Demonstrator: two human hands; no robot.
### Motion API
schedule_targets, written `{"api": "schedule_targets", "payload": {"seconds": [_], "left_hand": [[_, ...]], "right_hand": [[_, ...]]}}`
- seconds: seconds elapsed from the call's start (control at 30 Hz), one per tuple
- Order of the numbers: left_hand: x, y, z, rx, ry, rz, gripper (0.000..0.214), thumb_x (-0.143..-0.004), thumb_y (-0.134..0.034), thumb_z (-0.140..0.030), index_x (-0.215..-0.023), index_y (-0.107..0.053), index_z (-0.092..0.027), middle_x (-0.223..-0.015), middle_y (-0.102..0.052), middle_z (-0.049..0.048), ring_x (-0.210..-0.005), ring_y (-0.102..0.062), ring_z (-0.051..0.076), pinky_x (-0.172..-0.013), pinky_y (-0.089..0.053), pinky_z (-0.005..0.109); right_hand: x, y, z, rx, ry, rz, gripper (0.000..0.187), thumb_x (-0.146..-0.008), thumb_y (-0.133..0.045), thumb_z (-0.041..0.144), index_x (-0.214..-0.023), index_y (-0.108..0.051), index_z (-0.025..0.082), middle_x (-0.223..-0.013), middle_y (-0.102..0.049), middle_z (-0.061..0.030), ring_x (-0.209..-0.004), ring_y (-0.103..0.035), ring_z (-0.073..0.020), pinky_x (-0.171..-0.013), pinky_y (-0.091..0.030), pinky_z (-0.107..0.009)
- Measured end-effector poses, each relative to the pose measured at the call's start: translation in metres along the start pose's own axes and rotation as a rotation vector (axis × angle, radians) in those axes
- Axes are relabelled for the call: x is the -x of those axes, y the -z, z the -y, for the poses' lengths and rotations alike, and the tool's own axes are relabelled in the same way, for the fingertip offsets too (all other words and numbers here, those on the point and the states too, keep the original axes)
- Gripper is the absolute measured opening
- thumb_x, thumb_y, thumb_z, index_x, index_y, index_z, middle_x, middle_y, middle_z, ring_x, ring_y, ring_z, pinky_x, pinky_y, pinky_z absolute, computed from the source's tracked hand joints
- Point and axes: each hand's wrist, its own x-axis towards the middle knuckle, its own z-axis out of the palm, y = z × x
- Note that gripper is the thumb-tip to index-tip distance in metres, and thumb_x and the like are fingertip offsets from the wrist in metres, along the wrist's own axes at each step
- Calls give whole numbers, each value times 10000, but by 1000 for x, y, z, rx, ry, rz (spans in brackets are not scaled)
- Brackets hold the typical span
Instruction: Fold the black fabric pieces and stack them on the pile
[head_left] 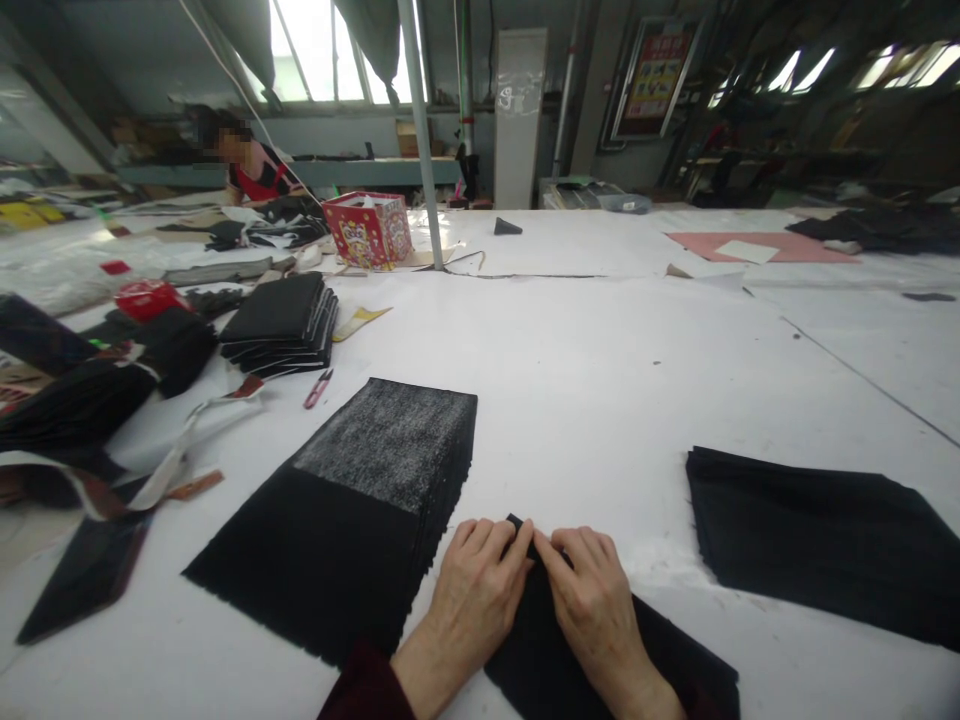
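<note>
A black fabric piece (540,640) lies on the white table in front of me. Both hands meet at its far edge. My left hand (480,580) pinches the edge near the corner, fingers bent. Close beside it, my right hand (592,590) grips the same edge between thumb and forefinger. Parts of the fabric are hidden under the hands. To the left is a stack of black fabric panels (300,560), whose top one has a grey speckled patch (390,440). Another pile of black fabric (817,540) rests at the right.
Pink thread snips (318,388) lie near a folded black stack (281,320). A red patterned box (367,232) stands by a metal pole (424,140). Black bundles (97,390) and a pale strip (172,460) crowd the left. A person (251,165) is at the far left.
</note>
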Motion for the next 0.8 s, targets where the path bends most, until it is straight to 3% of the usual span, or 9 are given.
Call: {"api": "schedule_targets", "payload": {"seconds": [0.8], "left_hand": [[0,-4,1,30,43,-29,354,-953,-470,-202,-1301,-531,-172,-1039,-598,80,-922,-552,223,-842,-461,418]], "right_hand": [[0,-2,0,-3,-17,12,297,-972,-377,64,-1168,-593,115,-896,-570,-86,-828,-498,-218,-761,-402,-402]]}}
